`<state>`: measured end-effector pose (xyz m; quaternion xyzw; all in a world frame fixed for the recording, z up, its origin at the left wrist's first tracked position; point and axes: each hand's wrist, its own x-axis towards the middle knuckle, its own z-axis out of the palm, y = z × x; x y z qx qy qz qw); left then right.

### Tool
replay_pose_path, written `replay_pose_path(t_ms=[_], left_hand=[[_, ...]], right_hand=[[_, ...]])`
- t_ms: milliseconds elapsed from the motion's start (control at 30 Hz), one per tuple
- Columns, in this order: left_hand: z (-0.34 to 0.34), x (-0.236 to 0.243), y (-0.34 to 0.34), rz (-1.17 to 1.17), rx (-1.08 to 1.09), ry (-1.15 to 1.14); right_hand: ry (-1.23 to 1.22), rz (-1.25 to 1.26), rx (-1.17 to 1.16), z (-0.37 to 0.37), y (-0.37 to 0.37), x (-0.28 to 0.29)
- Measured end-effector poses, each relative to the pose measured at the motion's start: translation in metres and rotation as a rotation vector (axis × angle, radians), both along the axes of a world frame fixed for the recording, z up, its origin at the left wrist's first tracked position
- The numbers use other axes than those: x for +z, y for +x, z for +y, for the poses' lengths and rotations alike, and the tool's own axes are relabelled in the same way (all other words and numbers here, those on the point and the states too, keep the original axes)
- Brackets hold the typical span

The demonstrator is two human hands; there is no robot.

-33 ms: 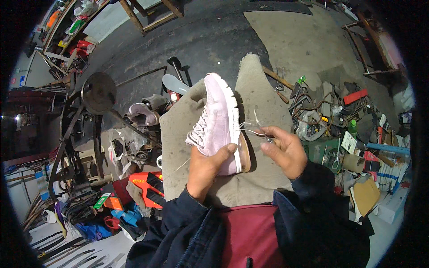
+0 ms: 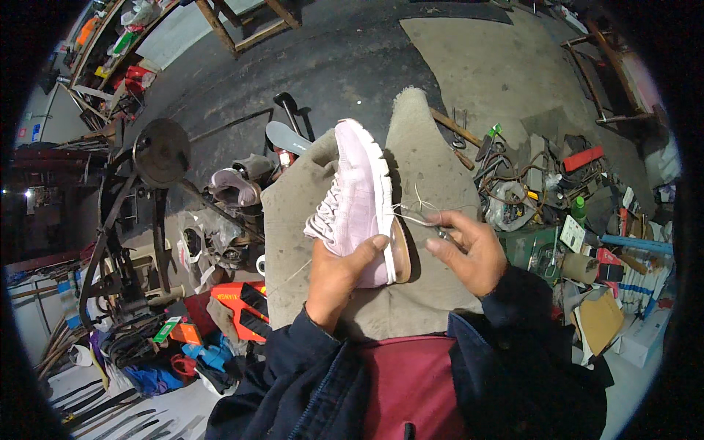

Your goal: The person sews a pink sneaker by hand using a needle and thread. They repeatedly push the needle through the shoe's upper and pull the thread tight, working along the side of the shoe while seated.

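Observation:
A pale pink sneaker (image 2: pixel 358 194) with a white sole edge lies on its side across a grey cloth (image 2: pixel 440 293) over my lap, toe pointing away. My left hand (image 2: pixel 336 275) is wrapped round its heel, thumb pressed on the white sole edge. Tan material shows at the underside of the heel. From the sole edge a white thread (image 2: pixel 409 217) runs right to my right hand (image 2: pixel 473 253), whose bent fingers grip it. A small shiny metal piece (image 2: pixel 443 233) shows among those fingers; its kind is unclear. Another thread end (image 2: pixel 299 271) sticks out left of the sneaker.
A second pink shoe (image 2: pixel 236 188) lies left of the cloth, near a dark metal machine with a round wheel (image 2: pixel 162 154). Tools and cables (image 2: pixel 513 172) crowd the floor at right, beside a green box (image 2: pixel 524 246). A wooden stool (image 2: pixel 249 33) stands far off.
My right hand has shifted very slightly toward me and to the right. The loose thread beside it has changed its curl. My left hand and the sneaker stay put.

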<state>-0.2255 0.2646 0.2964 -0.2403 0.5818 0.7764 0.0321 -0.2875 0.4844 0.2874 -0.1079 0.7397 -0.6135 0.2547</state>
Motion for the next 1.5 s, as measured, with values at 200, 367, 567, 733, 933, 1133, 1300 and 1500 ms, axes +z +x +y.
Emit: replay_pose_path(t_ms=[200, 367, 567, 733, 933, 1133, 1300, 1500], left_hand=[[0.000, -0.001, 0.002, -0.035, 0.016, 0.000], [-0.002, -0.004, 0.002, -0.035, -0.011, -0.027], [-0.002, -0.004, 0.003, -0.051, -0.019, -0.039], [-0.001, -0.001, 0.002, -0.015, -0.019, -0.030], [-0.001, 0.003, 0.001, -0.058, 0.003, -0.006], [0.002, 0.005, -0.003, -0.063, 0.030, 0.021], [0.006, 0.006, -0.009, -0.120, 0.049, -0.086], [0.014, 0.004, -0.016, -0.124, 0.035, -0.166]], right_hand=[[0.264, 0.277, 0.093, 0.031, 0.006, 0.000], [0.166, 0.217, 0.059, 0.034, 0.003, 0.006], [0.057, 0.221, -0.102, 0.016, 0.004, 0.010], [-0.269, -0.107, -0.062, -0.002, 0.002, 0.021], [-0.272, 0.172, -0.014, -0.034, -0.015, 0.013], [-0.716, -0.147, 0.057, -0.043, -0.020, -0.003], [-0.804, -0.436, 0.013, -0.041, -0.008, -0.007], [-0.629, -0.290, -0.143, -0.041, 0.011, -0.008]])
